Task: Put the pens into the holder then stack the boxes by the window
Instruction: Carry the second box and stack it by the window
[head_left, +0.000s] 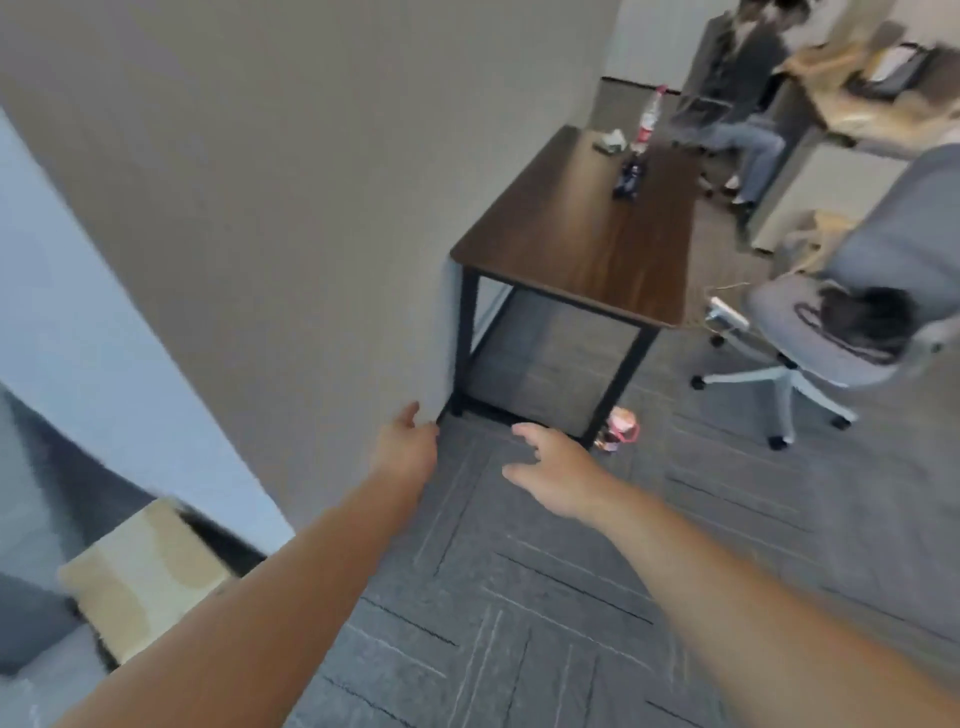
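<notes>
**Head cam: both hands out front, nothing in them**

Head view, pretty blurry, so take the fine detail with a pinch of salt. Both bare arms are stretched forward over the grey carpet (519, 623). The left hand (402, 447) is empty, with its fingers loose and slightly bent, right by the bottom corner of the beige wall (311, 208). The right hand (553, 473) is palm down, fingers relaxed and a bit spread, also holding nothing.

Just past the hands is the dark wood table (597, 244) with black legs. Neither hand touches it. A pink cup (618, 428) sits on the carpet just beside the table's near right leg, close to the right hand's fingertips but apart from them.

At the tabletop's far end there's a clear bottle (647, 124) with a red label, a dark bottle (628, 176) nearer the middle, and a small packet (613, 140) near the far left corner. None of the writing is readable, way too smeared.

Also around: a grey office chair (810, 322) right of the table, a cardboard box (145, 577) at lower left, and a seated person (743, 83) in the background.
</notes>
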